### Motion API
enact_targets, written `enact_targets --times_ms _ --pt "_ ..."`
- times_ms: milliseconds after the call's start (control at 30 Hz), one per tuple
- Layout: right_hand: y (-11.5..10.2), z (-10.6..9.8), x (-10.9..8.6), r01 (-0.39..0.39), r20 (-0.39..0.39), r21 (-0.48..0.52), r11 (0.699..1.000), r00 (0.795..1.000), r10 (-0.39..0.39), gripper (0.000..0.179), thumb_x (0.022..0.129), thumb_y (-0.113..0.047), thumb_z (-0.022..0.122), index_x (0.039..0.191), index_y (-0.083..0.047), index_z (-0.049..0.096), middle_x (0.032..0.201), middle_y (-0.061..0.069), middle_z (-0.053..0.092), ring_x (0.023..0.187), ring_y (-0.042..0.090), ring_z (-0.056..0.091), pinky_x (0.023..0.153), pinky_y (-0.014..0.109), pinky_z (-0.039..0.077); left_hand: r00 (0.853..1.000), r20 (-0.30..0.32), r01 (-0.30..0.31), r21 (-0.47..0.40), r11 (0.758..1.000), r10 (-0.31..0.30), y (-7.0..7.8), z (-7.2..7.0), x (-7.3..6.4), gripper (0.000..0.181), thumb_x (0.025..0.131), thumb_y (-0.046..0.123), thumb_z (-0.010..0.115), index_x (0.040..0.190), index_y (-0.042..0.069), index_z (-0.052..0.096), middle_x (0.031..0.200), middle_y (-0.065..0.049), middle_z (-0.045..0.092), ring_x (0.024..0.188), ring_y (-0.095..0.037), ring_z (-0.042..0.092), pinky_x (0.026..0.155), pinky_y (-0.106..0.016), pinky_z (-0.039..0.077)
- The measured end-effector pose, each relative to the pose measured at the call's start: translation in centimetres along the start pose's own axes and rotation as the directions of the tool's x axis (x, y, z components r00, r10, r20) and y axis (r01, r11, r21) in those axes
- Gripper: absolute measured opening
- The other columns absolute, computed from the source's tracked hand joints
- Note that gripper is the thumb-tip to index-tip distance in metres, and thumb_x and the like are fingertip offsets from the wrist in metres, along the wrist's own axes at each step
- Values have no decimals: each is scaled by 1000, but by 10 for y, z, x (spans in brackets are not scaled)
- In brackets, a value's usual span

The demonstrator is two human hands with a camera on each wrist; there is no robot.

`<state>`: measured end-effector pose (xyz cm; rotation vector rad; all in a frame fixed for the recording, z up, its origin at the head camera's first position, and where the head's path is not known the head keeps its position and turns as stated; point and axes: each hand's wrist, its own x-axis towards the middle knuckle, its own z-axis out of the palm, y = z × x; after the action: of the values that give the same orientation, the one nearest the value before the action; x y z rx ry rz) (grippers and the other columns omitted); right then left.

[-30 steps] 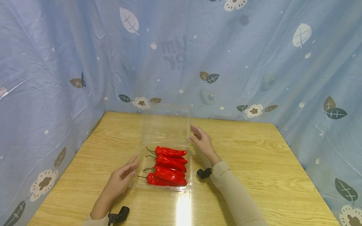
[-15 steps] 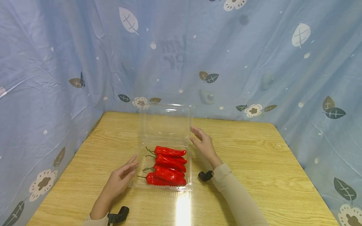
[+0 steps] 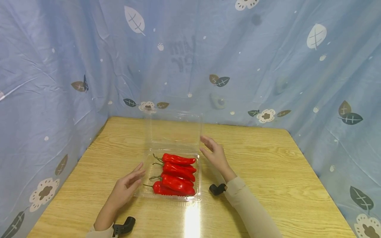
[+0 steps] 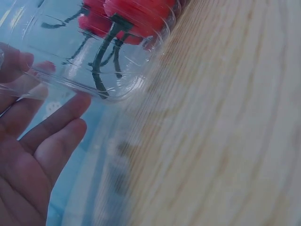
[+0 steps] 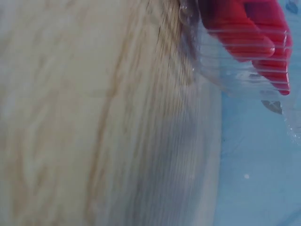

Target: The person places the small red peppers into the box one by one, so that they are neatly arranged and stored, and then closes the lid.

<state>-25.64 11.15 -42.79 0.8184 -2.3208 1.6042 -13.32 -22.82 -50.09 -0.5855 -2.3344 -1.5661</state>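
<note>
A clear plastic clamshell box (image 3: 200,195) lies on the table with its lid (image 3: 175,130) swung up and back. Several red peppers (image 3: 178,183) with green stems fill its base, stems toward the left. My left hand (image 3: 125,186) is at the box's left side; in the left wrist view the straight fingertips (image 4: 77,106) are right at the plastic edge. My right hand (image 3: 218,157) has its extended fingers at the lid's right edge, near the hinge. The right wrist view shows pepper tips (image 5: 273,52) behind the ribbed plastic wall, with the hand out of frame.
The wooden table (image 3: 268,185) reaches back to a blue patterned curtain (image 3: 190,59) that encloses it on the sides and rear. A black wrist mount (image 3: 126,225) sits on the left wrist, another mount (image 3: 218,189) on the right.
My right hand has shifted slightly toward the front along the lid's side, and the lid's outline has widened a little. The left hand, base and peppers look still.
</note>
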Motion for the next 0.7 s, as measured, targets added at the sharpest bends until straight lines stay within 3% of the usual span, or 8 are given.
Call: enact_targets --times_ms 167,333,567,700 --pt "-5 -1 -5 26 -3 -3 1000 1000 -26 42 85 7 64 125 14 51 125 29 57 117 41 55 101 47 44 1000 11 7 -4 1000 -7 0 -1 0 33 92 -6 53 125 -11 53 145 -31 33 118 4 51 90 -7 45" --pt "-9 -3 -12 5 18 -28 1000 1000 -4 43 86 5 64 127 12 51 128 27 57 119 39 54 101 44 44 1000 18 15 4 1000 -15 1 -1 0 34 93 -5 53 126 -11 53 145 -30 33 119 4 50 90 -7 45" --pt "20 -1 -22 15 44 -70 997 999 -12 47 87 -1 65 132 3 51 134 19 55 125 34 50 105 40 41 999 23 41 4 999 -41 2 -1 0 34 94 -1 54 127 -10 52 146 -29 33 118 4 50 89 -7 46" --pt "21 -2 -30 13 60 -125 992 998 -5 47 87 -8 68 131 0 53 134 17 56 125 34 51 104 42 43 998 28 49 -1 999 -49 2 -1 0 34 94 -1 53 127 -10 52 147 -29 32 118 5 50 90 -7 45"
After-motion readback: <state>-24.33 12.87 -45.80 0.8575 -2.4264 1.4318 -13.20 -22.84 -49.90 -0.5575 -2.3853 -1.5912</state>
